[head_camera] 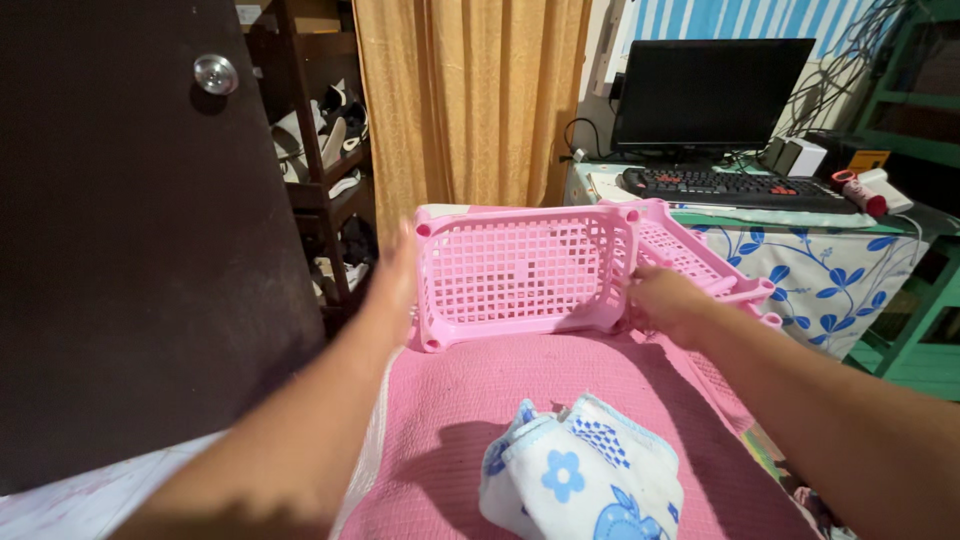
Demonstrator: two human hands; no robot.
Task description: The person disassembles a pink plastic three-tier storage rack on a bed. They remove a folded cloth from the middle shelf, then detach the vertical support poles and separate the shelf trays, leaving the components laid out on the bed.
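Observation:
A pink plastic lattice basket (520, 270) stands tipped on its side on a pink mat (470, 400), its bottom facing me. My left hand (395, 285) grips its left edge. My right hand (668, 300) holds its right edge, where a second pink lattice piece (700, 262) leans behind it. A folded white cloth with blue flowers (580, 475) lies on the mat close to me, between my forearms.
A dark door with a round knob (215, 74) fills the left side. Behind it is a shoe rack (330, 150) and an orange curtain (470, 100). To the right, a desk with a floral cover (830, 270) carries a monitor (710, 90) and keyboard (735, 187).

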